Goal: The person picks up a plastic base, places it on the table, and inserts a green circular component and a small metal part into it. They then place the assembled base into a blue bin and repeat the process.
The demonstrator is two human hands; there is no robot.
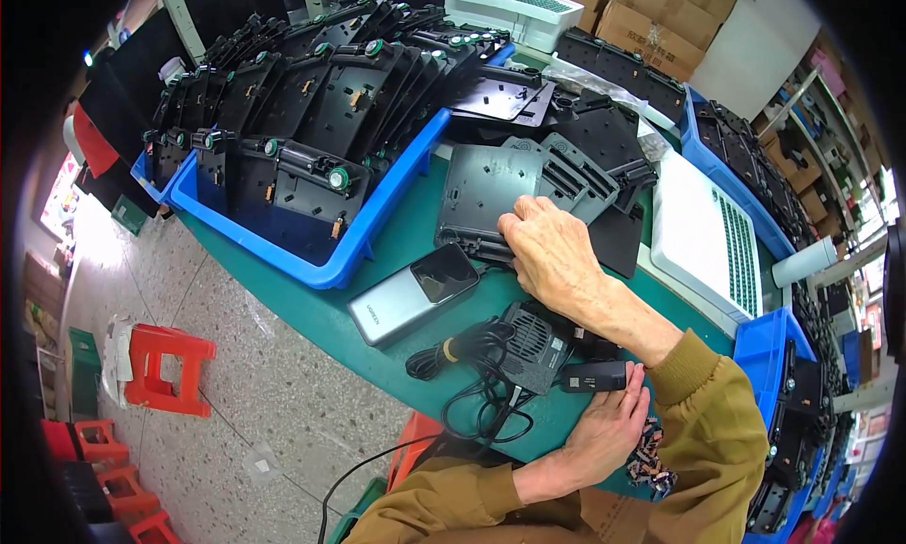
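My right hand (550,251) rests on the near edge of a dark grey plastic panel (500,190) lying flat on the green table (377,251), fingers curled over its rim. My left hand (604,431) lies near the table's front edge, fingertips touching a small black box-shaped part (593,377). Between the hands sits a small black vented unit (533,341) with a bundle of black cable (467,355). A grey flat device with a black top (412,292) lies to the left of it.
A large blue bin (373,228) holds several upright black plastic panels. More black parts fill blue bins on the right (755,346). A white vented cover (703,242) lies right of the grey panel. Red stools (165,365) stand on the floor; cardboard boxes (651,30) sit behind.
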